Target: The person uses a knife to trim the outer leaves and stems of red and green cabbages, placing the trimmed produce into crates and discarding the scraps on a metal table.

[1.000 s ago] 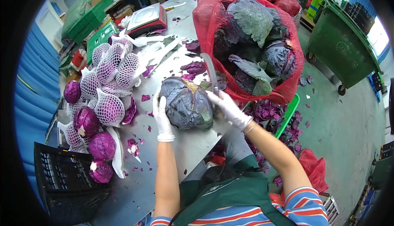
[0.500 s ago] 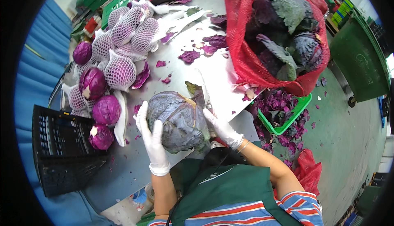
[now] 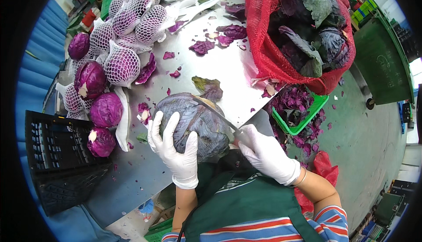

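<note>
A large red cabbage [image 3: 203, 132] with dusky outer leaves is at the table's near edge, close to my body. My gloved left hand [image 3: 176, 152] grips its left and near side with fingers spread around it. In my gloved right hand [image 3: 269, 157] is a knife [image 3: 223, 117], its handle inside my fist. The blade slants up and left across the top of the cabbage, by the pale stem area; whether it cuts in I cannot tell. A loose greenish-purple leaf [image 3: 210, 88] lies just beyond the cabbage.
Trimmed cabbages [image 3: 106, 110] and several in white foam nets [image 3: 123, 64] crowd the left, beside a black crate [image 3: 66, 154]. A red mesh sack [image 3: 259, 44] of untrimmed cabbages stands far right. Below it, a green basket [image 3: 323, 105] holds leaf scraps. A green bin [image 3: 384, 61] stands beyond.
My right hand has taken up the knife and brought its blade over the cabbage. My left hand has shifted right and nearer, around the cabbage's near side. The view has shifted slightly.
</note>
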`<act>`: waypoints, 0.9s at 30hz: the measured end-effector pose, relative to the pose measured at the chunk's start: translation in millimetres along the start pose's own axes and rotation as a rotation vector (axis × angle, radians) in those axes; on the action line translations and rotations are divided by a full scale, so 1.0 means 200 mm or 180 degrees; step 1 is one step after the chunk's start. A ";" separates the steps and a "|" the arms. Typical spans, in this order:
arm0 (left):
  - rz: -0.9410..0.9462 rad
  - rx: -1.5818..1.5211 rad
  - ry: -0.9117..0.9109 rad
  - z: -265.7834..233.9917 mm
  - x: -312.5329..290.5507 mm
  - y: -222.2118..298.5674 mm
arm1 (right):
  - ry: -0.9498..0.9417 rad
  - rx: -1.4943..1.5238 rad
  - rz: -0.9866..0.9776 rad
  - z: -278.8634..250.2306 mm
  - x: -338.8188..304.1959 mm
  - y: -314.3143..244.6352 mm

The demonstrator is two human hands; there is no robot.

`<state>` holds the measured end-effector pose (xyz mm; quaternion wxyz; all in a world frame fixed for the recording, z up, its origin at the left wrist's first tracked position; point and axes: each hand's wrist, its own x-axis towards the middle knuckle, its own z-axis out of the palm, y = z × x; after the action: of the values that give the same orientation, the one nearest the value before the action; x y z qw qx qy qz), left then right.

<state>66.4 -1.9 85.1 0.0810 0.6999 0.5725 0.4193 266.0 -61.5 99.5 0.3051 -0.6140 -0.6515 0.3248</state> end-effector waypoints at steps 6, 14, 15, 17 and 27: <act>-0.0077 -0.0076 0.0022 0.01 -0.02 0.00 | -0.0107 -0.1413 0.0025 0.08 0.00 -0.06; -0.0108 -0.0207 0.0075 0.01 -0.03 -0.03 | -0.0563 -0.1735 -0.0114 -0.02 0.04 -0.16; -0.0107 -0.0256 0.0105 0.02 -0.03 -0.03 | -0.0591 -0.1850 -0.0039 -0.01 0.05 -0.18; -0.0109 -0.0323 0.0180 0.02 -0.03 -0.05 | -0.0726 -0.1895 0.0102 0.01 0.11 -0.22; -0.0222 -0.0492 0.0329 0.04 -0.02 -0.05 | -0.0209 -0.1817 -0.0190 0.12 0.10 -0.03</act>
<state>64.2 0.3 72.4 0.1197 0.6487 0.5658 0.4947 241.4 -43.4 89.8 0.1081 -0.6447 -0.7439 0.1389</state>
